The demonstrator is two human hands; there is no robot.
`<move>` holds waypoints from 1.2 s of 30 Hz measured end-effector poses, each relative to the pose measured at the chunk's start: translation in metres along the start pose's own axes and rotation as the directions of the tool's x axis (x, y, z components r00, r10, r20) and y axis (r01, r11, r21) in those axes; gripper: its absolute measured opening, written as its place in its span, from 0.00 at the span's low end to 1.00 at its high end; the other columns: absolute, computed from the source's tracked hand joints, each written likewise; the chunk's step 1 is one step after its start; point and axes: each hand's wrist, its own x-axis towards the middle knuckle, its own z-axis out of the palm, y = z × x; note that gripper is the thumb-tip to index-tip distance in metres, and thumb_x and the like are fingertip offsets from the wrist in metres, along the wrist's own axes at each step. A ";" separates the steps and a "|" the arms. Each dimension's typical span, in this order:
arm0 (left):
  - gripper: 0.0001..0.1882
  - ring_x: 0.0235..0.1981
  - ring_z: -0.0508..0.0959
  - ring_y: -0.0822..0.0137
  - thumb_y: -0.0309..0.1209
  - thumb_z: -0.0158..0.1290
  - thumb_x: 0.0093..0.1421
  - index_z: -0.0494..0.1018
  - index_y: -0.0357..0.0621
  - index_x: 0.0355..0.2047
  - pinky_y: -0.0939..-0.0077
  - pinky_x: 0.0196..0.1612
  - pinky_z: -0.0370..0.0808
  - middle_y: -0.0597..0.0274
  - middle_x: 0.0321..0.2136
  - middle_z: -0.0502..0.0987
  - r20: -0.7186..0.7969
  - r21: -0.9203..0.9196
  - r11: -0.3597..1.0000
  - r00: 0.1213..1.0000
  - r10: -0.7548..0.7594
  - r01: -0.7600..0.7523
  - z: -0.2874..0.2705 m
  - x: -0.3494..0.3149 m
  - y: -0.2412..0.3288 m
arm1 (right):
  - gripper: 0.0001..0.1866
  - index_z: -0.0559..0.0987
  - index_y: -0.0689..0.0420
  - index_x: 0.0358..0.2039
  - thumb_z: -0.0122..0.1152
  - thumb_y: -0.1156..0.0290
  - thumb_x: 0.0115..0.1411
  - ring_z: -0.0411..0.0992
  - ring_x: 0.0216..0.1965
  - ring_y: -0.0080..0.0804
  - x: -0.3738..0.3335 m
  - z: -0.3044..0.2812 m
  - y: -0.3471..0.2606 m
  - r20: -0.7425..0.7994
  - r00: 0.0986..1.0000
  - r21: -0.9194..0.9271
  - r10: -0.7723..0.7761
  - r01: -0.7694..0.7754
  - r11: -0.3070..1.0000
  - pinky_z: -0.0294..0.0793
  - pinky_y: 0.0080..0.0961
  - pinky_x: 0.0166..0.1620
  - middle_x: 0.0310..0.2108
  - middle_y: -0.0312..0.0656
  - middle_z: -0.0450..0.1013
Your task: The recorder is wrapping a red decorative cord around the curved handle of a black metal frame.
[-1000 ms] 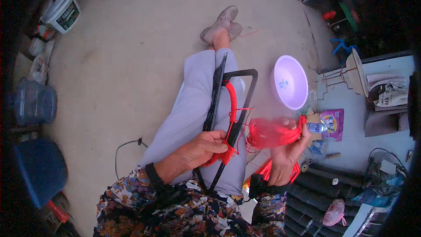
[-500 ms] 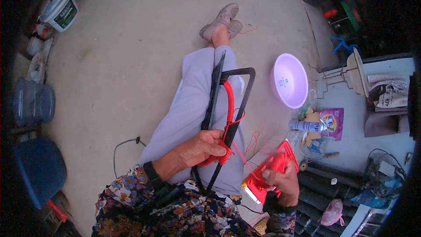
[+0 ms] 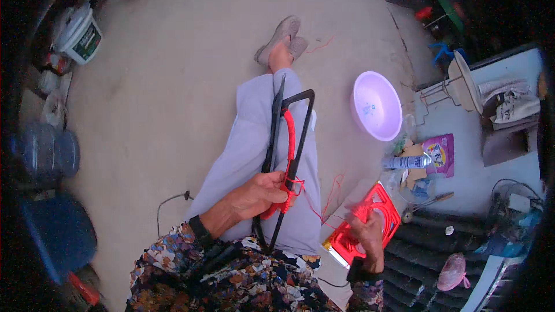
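Observation:
A narrow black frame [image 3: 306, 117], made of straight bars, lies lengthwise over my lap. Along its inner side runs a curved part wrapped in red cord [image 3: 290, 133]. My left hand [image 3: 254, 196] is closed on the frame's lower middle, with thumb and fingers pinching the red wrapping there. From that spot a loose red strand crosses to the right. My right hand [image 3: 370, 232] is closed round a bundle of red cord [image 3: 362, 212], slightly blurred. Beneath that hand is a red plastic frame-like object [image 3: 392, 211] with cutouts, partly covered by it.
A lilac basin [image 3: 377, 106] stands on the floor at right, near a spray can [image 3: 406, 162] and a purple packet [image 3: 443, 156]. Black padded rolls [image 3: 425, 248] lie at lower right. At left are a white bucket [image 3: 85, 37], a water jug [image 3: 55, 151] and a blue tub [image 3: 63, 234].
The view has shifted slightly. My right hand holds the cord bundle a little lower against the red plastic object, and the strand between my hands hangs slacker. My left hand keeps its grip.

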 end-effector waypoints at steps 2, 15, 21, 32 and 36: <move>0.17 0.32 0.73 0.66 0.29 0.57 0.54 0.66 0.41 0.43 0.74 0.36 0.70 0.59 0.30 0.72 0.001 0.020 1.000 1.000 0.005 -0.005 0.003 -0.002 0.002 | 0.16 0.75 0.60 0.43 0.61 0.69 0.55 0.62 0.16 0.17 0.001 0.024 -0.050 0.101 0.994 0.425 -0.036 -0.011 0.905 0.59 0.17 0.17 0.17 0.29 0.65; 0.22 0.33 0.74 0.68 0.28 0.57 0.54 0.65 0.38 0.49 0.75 0.40 0.71 0.60 0.34 0.74 -0.049 -0.009 0.999 0.998 0.043 -0.044 -0.002 -0.003 -0.003 | 0.09 0.75 0.59 0.20 0.64 0.71 0.51 0.66 0.16 0.21 -0.020 0.054 -0.095 0.201 0.915 0.368 -0.351 0.261 0.892 0.65 0.22 0.22 0.15 0.33 0.69; 0.26 0.34 0.75 0.72 0.29 0.57 0.55 0.62 0.37 0.53 0.79 0.39 0.73 0.62 0.35 0.74 -0.101 0.082 0.992 0.989 0.107 -0.098 0.005 -0.006 -0.003 | 0.09 0.74 0.59 0.22 0.66 0.72 0.47 0.67 0.17 0.29 -0.044 0.069 -0.130 0.403 0.655 0.281 -0.639 0.576 0.768 0.65 0.24 0.24 0.15 0.37 0.69; 0.21 0.28 0.73 0.68 0.36 0.51 0.60 0.64 0.37 0.49 0.74 0.34 0.72 0.60 0.31 0.73 -0.120 -0.126 0.978 0.982 0.149 -0.164 0.003 -0.010 -0.004 | 0.13 0.70 0.59 0.17 0.68 0.72 0.47 0.59 0.13 0.28 -0.050 0.084 -0.142 0.432 0.661 0.293 -0.614 0.541 0.789 0.61 0.24 0.21 0.11 0.38 0.61; 0.16 0.26 0.72 0.64 0.38 0.45 0.62 0.67 0.37 0.43 0.71 0.32 0.70 0.57 0.28 0.73 -0.168 -0.091 0.982 0.974 0.150 -0.167 -0.003 -0.007 -0.007 | 0.12 0.72 0.60 0.16 0.68 0.73 0.47 0.59 0.14 0.20 -0.052 0.067 -0.121 0.395 0.749 0.190 -0.532 0.500 0.845 0.60 0.23 0.20 0.11 0.35 0.61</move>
